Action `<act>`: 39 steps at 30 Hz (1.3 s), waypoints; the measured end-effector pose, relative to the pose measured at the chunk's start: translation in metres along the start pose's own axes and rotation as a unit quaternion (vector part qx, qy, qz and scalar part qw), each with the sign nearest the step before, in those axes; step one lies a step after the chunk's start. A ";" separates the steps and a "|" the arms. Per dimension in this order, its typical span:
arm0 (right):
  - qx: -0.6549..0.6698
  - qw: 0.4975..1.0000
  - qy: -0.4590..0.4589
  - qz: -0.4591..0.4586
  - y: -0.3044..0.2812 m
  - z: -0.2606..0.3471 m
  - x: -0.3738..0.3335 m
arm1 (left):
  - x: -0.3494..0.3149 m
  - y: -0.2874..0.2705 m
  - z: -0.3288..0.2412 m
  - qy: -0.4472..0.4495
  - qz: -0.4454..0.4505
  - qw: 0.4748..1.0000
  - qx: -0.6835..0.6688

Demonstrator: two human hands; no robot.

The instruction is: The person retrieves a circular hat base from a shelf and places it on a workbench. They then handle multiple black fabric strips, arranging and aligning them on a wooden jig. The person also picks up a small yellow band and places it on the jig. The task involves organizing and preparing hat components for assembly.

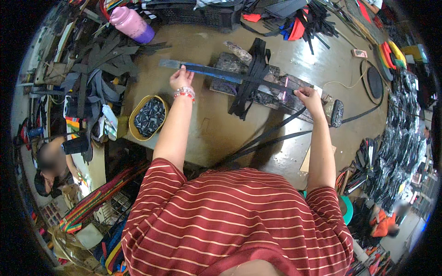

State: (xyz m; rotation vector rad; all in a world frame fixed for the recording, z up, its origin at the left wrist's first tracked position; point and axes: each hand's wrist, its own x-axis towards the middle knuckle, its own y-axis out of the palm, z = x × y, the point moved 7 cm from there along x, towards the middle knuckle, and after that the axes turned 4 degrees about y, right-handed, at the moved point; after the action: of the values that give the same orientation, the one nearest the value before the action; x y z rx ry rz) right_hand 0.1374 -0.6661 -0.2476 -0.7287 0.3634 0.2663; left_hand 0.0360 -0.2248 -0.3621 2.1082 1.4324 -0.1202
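A brown tabletop (202,115) spreads below the fingers of the left hand (181,80) and right hand (311,98). Between both sets of fingers lies a bundle of black webbing strips (244,96). Left of the left fingers, closer to the body, sits a yellow tub (132,120) of small black pieces (148,118). A black strap (221,71) spans from fingers to fingers, along a blue strip (216,75) beside the left ones. Each hand's thumb and forefinger are pinched closed on the strap.

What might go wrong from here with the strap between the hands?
The black strap between the left hand and right hand crosses a strap bundle, so a pull might shift that bundle. The bowl of black pieces sits near the edge of the table; the left forearm could knock it.
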 end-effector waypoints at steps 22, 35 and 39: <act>0.229 0.953 -0.094 -0.174 0.013 0.054 -0.072 | -0.145 0.074 -0.063 -0.033 0.190 0.980 -0.046; 0.025 0.992 -0.019 0.123 -0.019 0.059 -0.116 | -0.038 0.010 -0.021 -0.103 -0.014 0.994 0.025; -0.116 0.991 -0.071 -0.017 -0.041 0.037 -0.057 | 0.004 0.009 0.006 -0.104 0.033 0.993 -0.035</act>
State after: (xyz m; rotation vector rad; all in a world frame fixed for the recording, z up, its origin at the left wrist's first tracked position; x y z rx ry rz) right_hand 0.1093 -0.6763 -0.1745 -0.9383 0.1861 0.3305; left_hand 0.0467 -0.2268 -0.3650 2.0182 1.2272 -0.2534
